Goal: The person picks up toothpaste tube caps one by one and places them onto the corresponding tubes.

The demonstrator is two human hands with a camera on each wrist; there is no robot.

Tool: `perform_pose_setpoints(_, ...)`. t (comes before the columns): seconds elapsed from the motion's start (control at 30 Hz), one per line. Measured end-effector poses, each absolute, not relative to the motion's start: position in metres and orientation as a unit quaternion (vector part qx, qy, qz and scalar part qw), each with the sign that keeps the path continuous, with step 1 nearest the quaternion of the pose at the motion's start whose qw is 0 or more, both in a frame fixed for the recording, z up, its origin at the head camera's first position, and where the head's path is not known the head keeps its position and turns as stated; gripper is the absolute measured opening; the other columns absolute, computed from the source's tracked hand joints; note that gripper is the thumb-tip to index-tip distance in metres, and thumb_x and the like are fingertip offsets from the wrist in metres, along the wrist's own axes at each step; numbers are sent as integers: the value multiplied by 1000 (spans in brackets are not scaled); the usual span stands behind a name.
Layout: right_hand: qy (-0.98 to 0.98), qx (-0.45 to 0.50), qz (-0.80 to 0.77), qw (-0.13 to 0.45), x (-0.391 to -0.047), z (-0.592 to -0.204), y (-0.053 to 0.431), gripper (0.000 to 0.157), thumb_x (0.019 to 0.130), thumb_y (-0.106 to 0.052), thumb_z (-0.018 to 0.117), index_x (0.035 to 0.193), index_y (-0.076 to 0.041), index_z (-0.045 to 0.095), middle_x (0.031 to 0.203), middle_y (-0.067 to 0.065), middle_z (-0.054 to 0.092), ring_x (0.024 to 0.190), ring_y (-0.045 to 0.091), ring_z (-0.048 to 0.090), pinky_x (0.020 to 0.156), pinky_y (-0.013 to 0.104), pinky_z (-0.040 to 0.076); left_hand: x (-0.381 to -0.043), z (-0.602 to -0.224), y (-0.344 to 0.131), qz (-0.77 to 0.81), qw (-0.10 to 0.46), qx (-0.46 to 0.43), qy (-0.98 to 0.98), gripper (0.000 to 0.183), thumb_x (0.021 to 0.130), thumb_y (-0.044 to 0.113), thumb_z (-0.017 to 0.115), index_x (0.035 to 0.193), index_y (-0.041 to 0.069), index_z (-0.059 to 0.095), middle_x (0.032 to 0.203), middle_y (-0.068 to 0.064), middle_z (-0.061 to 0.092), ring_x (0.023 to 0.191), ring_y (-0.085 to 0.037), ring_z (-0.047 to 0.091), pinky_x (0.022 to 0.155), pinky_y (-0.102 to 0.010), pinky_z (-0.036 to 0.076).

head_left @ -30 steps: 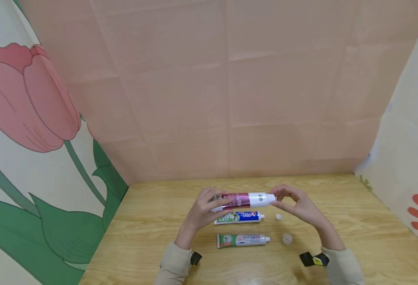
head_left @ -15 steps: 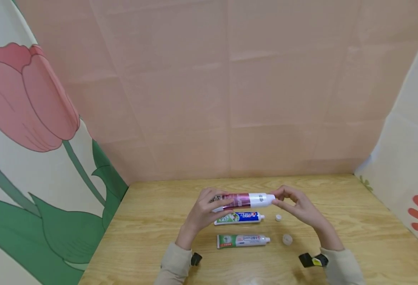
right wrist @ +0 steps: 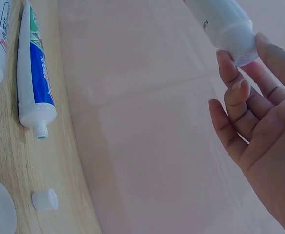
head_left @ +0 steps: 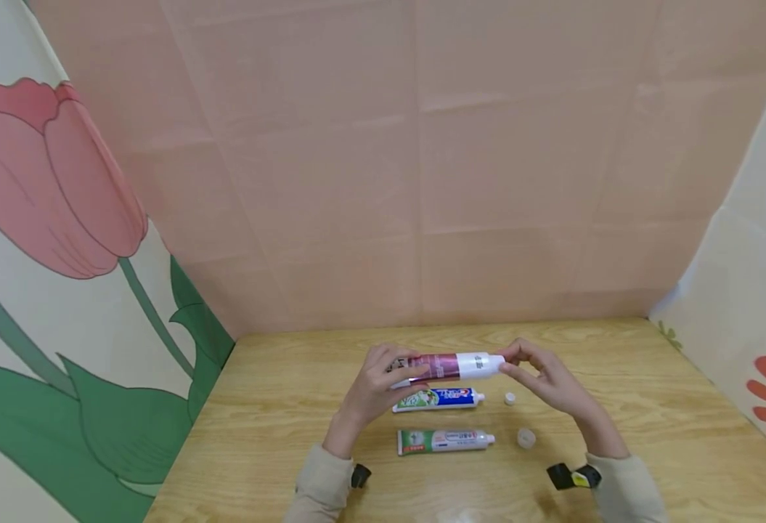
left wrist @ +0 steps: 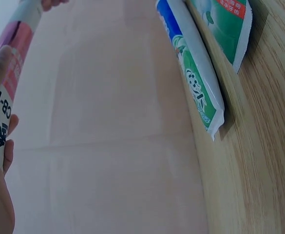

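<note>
A pink-and-white toothpaste tube (head_left: 440, 367) is held level above the table, its capped end to the right. My left hand (head_left: 376, 385) grips the tail end, thumb on one side and fingers on the other. With thumb and fingertips, my right hand (head_left: 552, 378) pinches the white cap (right wrist: 239, 46) at the other end. Below the held tube lies a blue-and-green toothpaste tube (head_left: 448, 399), its nozzle bare. Nearer to me is a green-and-white toothpaste tube (head_left: 448, 441), also uncapped.
A small white cap (head_left: 510, 399) stands right of the blue-and-green tube. To the right of the green-and-white one lies a wider, pale cap (head_left: 526, 438). The wooden table (head_left: 278, 407) ends at a pink cloth backdrop (head_left: 415, 181).
Both hands stay in nearly the same place on the tube. The right fingers shift very slightly at the cap, and the tube looks turned a little. Nothing on the table has moved.
</note>
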State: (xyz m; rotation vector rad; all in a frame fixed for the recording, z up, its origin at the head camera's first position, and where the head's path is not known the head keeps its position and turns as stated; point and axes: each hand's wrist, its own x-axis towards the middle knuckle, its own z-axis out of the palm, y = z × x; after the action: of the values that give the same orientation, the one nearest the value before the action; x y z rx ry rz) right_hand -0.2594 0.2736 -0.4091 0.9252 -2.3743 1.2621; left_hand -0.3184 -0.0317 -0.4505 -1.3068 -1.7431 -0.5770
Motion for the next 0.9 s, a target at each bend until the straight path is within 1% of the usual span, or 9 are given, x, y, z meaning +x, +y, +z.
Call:
perform_pose_setpoints(0.23, -825, 311, 455, 125, -260, -413, 277, 21, 86, 7, 58, 99, -9, 58, 89, 2, 61, 82, 9, 57, 71, 22, 47, -317, -451, -32, -204, 428, -516, -713, 39, 71, 32, 79, 109, 25, 68, 108, 0, 61, 99, -13, 52, 89, -28, 43)
perform_pose_setpoints(0.4, -827, 297, 463, 118, -259, -412, 277, 18, 87, 5, 58, 98, -9, 58, 89, 1, 61, 82, 10, 56, 72, 22, 47, -315, -451, -32, -200, 420, -511, -723, 38, 74, 33, 77, 110, 25, 67, 110, 1, 60, 100, -13, 51, 89, -27, 43)
perform_pose_setpoints(0.63, -836, 279, 456, 125, -259, -410, 276, 17, 87, 3, 59, 98, -9, 58, 90, -1, 60, 82, 8, 56, 71, 22, 47, -315, -449, -31, -203, 410, -506, -731, 41, 72, 33, 78, 111, 23, 66, 112, 2, 59, 101, -12, 50, 90, -25, 42)
perform_pose_setpoints(0.73, -836, 279, 455, 123, -260, -411, 275, 20, 86, 3, 60, 103, -8, 58, 91, 0, 60, 82, 9, 56, 71, 22, 48, -315, -449, -31, -205, 406, -502, -736, 41, 73, 34, 77, 110, 23, 66, 112, 2, 59, 101, -11, 50, 91, -25, 42)
perform_pose_setpoints(0.9, -836, 287, 453, 114, -265, -419, 279, 30, 82, 0, 67, 110, -8, 59, 87, 1, 59, 78, 10, 53, 68, 22, 44, -314, -448, -31, -206, 397, -496, -744, 41, 74, 37, 76, 111, 22, 65, 112, 3, 58, 101, -10, 50, 91, -24, 42)
